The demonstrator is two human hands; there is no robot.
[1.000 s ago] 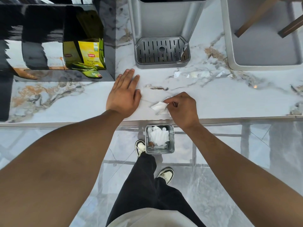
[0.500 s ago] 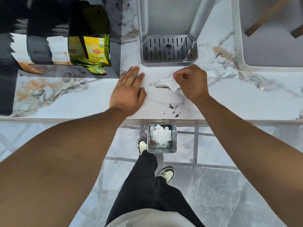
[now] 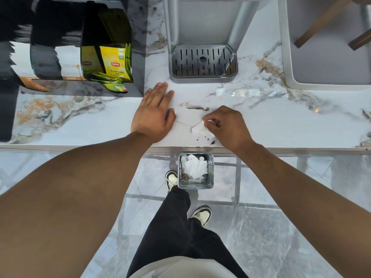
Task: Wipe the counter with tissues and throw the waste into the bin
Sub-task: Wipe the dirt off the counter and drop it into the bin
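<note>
My right hand pinches a crumpled white tissue and presses it on the marble counter near its front edge. Dark crumbs lie scattered just in front of the tissue. My left hand rests flat on the counter, fingers spread, holding nothing. On the floor directly below the counter edge stands a small square metal bin, with used white tissues inside.
A silver dispenser with a slotted drip tray stands behind my hands. A black organiser with yellow tea bags sits at the back left. A grey tray is at the back right. My legs and shoes stand beside the bin.
My right hand dragged the tissue from near the drip tray back toward the counter's front edge, next to the crumbs. My left hand stayed flat in place.
</note>
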